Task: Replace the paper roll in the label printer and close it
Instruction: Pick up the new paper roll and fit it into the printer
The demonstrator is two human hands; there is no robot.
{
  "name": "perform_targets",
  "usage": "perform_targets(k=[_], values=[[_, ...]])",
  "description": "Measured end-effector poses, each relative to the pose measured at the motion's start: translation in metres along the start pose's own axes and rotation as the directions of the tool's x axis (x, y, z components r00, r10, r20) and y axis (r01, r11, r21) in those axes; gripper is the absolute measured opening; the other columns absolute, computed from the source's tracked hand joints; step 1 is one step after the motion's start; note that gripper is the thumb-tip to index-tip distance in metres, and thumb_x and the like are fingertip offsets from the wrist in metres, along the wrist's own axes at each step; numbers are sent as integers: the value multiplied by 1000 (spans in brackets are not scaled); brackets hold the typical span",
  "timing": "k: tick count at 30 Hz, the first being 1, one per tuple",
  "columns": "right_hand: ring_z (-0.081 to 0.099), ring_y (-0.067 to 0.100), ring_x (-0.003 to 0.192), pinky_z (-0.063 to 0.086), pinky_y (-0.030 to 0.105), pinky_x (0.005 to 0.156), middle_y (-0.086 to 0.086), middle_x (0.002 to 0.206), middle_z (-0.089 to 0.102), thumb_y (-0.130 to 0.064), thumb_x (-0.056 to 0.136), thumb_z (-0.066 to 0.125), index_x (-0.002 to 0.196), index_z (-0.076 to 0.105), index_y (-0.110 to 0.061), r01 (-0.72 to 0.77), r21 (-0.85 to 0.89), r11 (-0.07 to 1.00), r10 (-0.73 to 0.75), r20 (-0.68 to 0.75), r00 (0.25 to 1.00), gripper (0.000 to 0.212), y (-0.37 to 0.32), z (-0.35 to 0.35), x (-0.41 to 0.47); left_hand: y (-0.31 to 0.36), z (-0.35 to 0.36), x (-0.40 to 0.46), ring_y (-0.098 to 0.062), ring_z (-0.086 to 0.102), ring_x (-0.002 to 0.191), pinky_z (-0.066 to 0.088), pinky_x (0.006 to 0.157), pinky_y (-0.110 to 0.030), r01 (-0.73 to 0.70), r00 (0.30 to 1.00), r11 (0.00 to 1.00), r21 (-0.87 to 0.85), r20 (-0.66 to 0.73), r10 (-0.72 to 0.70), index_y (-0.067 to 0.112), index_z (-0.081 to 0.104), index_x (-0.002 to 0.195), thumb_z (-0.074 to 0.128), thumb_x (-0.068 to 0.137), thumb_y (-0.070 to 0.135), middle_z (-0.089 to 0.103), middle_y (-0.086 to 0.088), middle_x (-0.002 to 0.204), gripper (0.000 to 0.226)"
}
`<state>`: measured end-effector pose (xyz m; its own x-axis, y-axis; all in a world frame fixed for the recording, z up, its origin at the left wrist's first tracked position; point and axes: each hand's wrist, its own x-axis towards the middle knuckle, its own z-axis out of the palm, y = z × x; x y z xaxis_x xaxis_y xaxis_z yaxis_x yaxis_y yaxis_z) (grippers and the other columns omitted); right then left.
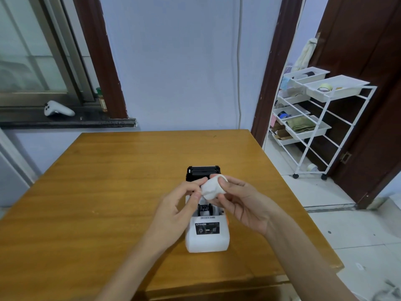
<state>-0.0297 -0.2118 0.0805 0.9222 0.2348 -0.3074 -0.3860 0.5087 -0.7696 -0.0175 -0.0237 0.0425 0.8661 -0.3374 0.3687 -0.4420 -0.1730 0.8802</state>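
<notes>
A small white label printer stands on the wooden table, its black lid swung open toward the far side. The paper bay behind its control panel is partly hidden by my hands. A white paper roll hovers just above the open bay. My right hand grips the roll from the right, thumb on top. My left hand pinches the roll's left edge with thumb and forefinger.
A white wire rack on wheels with trays of tape and cloth stands to the right by a dark wooden door. A white game controller lies on the window sill at the left. The wall is behind the table's far edge.
</notes>
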Motion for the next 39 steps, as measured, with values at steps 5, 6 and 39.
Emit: perform_targets(k=[5, 6, 39], values=[[73, 30, 77, 60, 20, 63, 26, 97, 69, -12, 77, 72, 110, 72, -2, 5, 27, 1000, -4, -44, 999, 34, 0, 8, 4, -3, -2, 1, -2, 61, 119, 49, 94, -31, 1, 999, 1000, -23, -46, -2, 30, 64, 95, 51, 94, 41, 66, 22, 125, 17], [73, 32, 77, 60, 21, 62, 26, 99, 69, -12, 78, 72, 113, 69, -2, 17, 35, 999, -15, -57, 998, 37, 1, 9, 4, -3, -1, 1, -2, 61, 118, 50, 93, -29, 4, 999, 1000, -21, -51, -5, 30, 64, 95, 52, 94, 40, 66, 22, 124, 16], [73, 29, 81, 58, 53, 80, 1, 106, 66, -13, 85, 71, 103, 64, -18, 271, -816, 511, -337, 100, 936, 20, 3, -5, 11, -9, 1, -7, -23, 63, 69, 50, 62, -46, 60, 992, 997, 55, -119, -53, 41, 59, 95, 47, 98, 44, 70, -6, 82, 13]])
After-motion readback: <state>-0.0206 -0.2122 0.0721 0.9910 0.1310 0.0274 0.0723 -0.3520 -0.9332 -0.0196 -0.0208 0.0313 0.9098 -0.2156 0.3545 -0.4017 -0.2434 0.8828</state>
